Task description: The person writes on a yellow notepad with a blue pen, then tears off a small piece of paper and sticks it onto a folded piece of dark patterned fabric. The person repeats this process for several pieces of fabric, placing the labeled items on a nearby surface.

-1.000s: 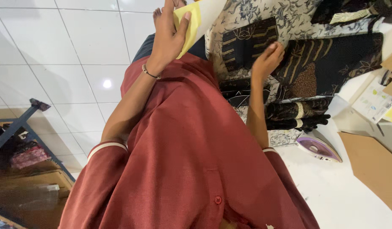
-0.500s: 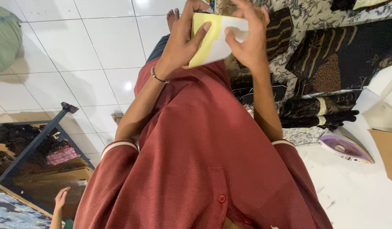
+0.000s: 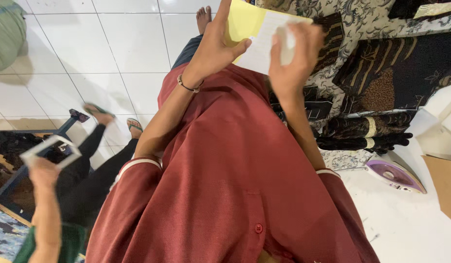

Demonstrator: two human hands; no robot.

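Both my hands hold a bundle of paper sheets out in front of my red shirt. My left hand (image 3: 213, 46), with a thin bracelet at the wrist, grips the yellow sheet (image 3: 242, 22) at its left edge. My right hand (image 3: 290, 56) pinches the white sheet (image 3: 262, 46) that lies over the yellow one; the fingers are blurred. My bare foot (image 3: 203, 17) shows on the white tiled floor above the hands.
Folded patterned dark fabrics (image 3: 376, 83) are piled at the right. A purple clothes iron (image 3: 393, 175) rests on a white surface (image 3: 420, 229). Another person stands at lower left in black trousers (image 3: 84, 175), their hand (image 3: 42, 173) holding a white frame-like object (image 3: 50, 151). A green bundle (image 3: 6, 34) lies at top left.
The view has shifted; my right hand slid to the right along the white sheet. Another person's legs and raised hand with a white object have come into view at lower left.
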